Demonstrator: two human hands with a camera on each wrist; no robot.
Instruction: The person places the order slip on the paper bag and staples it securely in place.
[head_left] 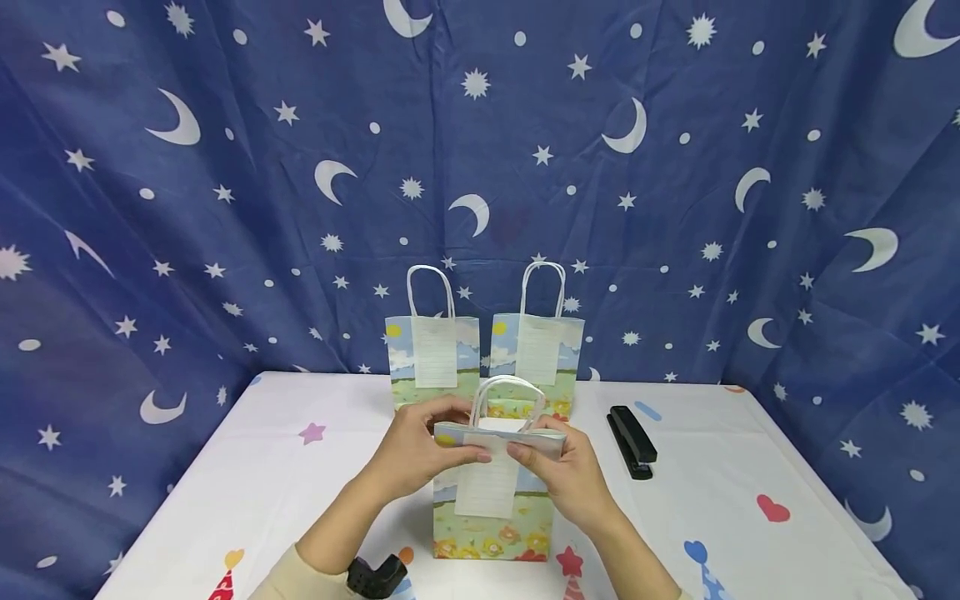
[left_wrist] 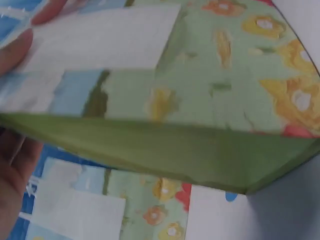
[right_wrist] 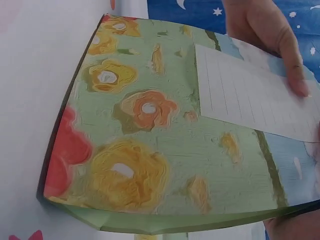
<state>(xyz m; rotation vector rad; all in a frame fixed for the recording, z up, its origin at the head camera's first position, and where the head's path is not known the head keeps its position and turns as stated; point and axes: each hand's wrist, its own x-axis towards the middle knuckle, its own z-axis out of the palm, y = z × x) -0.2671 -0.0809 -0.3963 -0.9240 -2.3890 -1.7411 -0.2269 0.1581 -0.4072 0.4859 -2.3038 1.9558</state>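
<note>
A paper gift bag [head_left: 491,537] with painted flowers and sky stands upright at the table's near side, its white twisted handles [head_left: 512,381] rising from the top. A lined white paper [head_left: 486,487] lies flat on its front and reaches up to the bag's rim. My left hand [head_left: 420,450] pinches the top edge from the left, thumb in front on the paper's corner and fingers behind. From the right, my right hand [head_left: 566,471] pinches the same edge, its thumb close to the left one. In the left wrist view the bag's green side panel [left_wrist: 200,150] shows below the front.
Two matching bags, a left one [head_left: 401,367] and a right one [head_left: 573,358], stand behind, each with a lined paper on its front. A black stapler [head_left: 632,442] lies on the white patterned table [head_left: 712,517] to the right. A blue star-and-moon curtain [head_left: 525,208] hangs behind.
</note>
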